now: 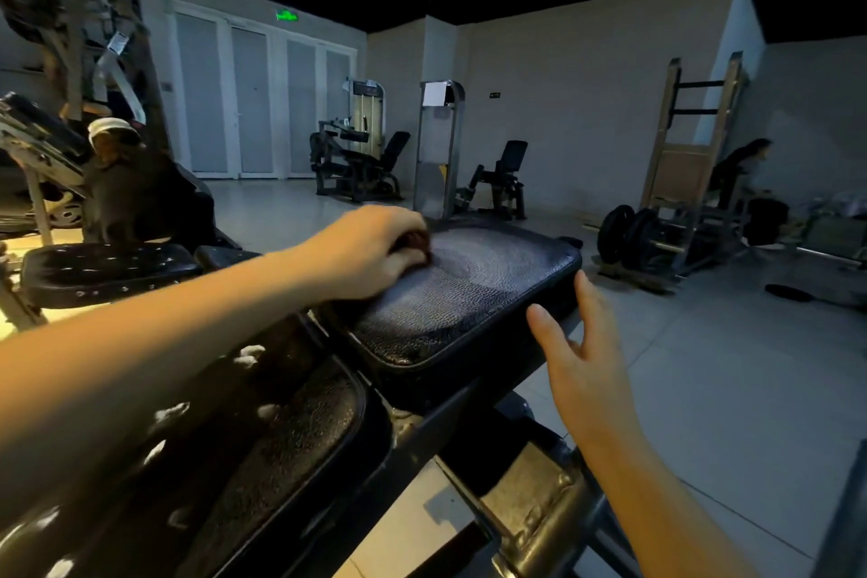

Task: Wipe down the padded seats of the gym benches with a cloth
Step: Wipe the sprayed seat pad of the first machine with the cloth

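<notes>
Head view: at the left of the frame a second seat (108,270) is standing apart from the bench in use, with a narrow gap between them. In the lower left a glossy back pad (234,436) is sloping up toward the centre. The left hand (370,249) is reaching in from the left with its fingers curled and clamped on a dark cloth (415,244), mostly hidden under the knuckles, and is pressing it onto the far left part of the padded seat (469,291). The seat's near and right parts are lying uncovered to the right of the cloth. The right hand (577,343) is hanging empty with fingers spread and straight, just beside the seat's near right corner; whether a fingertip is touching the edge cannot be told. Right of that edge, bare floor (703,366) is stretching away to weight plates (628,232) well apart.
</notes>
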